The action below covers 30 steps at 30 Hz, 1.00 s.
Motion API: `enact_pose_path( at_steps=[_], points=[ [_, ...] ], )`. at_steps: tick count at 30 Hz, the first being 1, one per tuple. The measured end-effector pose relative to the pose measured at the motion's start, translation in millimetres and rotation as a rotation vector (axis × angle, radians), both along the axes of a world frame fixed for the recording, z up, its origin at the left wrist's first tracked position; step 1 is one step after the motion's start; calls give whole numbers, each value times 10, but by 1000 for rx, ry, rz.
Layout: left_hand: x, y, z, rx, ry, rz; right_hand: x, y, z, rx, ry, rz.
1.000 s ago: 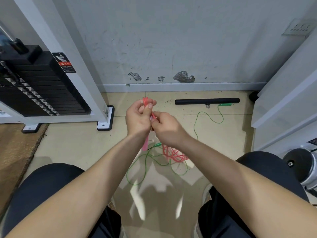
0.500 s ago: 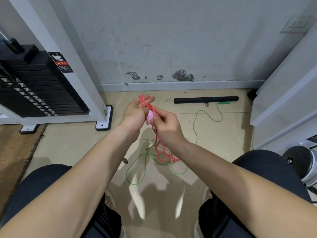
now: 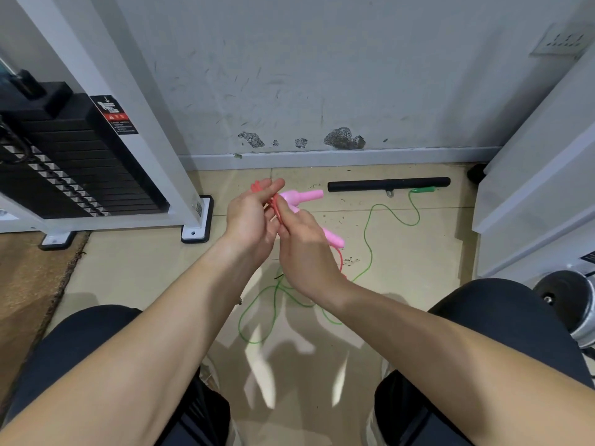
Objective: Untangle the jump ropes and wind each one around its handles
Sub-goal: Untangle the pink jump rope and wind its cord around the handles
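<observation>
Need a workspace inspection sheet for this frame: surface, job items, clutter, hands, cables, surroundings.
Surface: tiled floor, dirt specks near the ropes.
Job's things: pink rope held in both hands, two handles sticking out; green rope loose and unwound on the floor, one handle beside the black bar.
Clutter: black bar lying along the wall.
Hands: left hand and right hand both grip the pink rope, close together.
Cables: nothing seen besides the ropes.
Surroundings: weight stack and brown mat to the left, scuffed wall ahead, weight plate to the right.
</observation>
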<state>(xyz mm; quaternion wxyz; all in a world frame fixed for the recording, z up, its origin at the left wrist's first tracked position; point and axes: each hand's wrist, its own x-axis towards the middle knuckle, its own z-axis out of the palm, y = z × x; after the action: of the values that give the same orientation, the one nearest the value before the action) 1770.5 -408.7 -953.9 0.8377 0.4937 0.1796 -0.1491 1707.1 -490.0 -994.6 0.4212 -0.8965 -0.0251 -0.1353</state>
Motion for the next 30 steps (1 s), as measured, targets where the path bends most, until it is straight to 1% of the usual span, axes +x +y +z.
enact_pose_path(
  at_steps=[1,3,7,9,14,16,18,21,23,24,26,30],
  points=[
    [27,-6,3,-29,19,33,-4,12,-25,-52,-42,6],
    [52,-21,5,-34,33,95,-10,37,-11,-121,-44,36],
    [83,31,-2,-53,79,132,-44,25,23,-181,-49,123],
    [135,83,-3,-58,109,124,-59,15,37,-146,-52,118],
    [210,170,47,-149,142,100,-65,-41,44,17,-69,9],
    [204,186,120,-179,150,90,-11,-112,49,118,24,-3],
    [189,207,167,-196,165,68,62,-223,84,169,181,6],
    [196,285,177,-254,172,3,145,-432,148,340,379,211],
    [206,345,190,-290,163,-69,189,-604,174,385,460,316],
    [205,375,201,-277,139,-123,209,-691,175,402,491,338],
    [203,433,225,-151,32,-259,242,-846,188,506,570,366],
    [210,490,208,96,-213,-504,289,-1099,267,880,867,344]
  ],
)
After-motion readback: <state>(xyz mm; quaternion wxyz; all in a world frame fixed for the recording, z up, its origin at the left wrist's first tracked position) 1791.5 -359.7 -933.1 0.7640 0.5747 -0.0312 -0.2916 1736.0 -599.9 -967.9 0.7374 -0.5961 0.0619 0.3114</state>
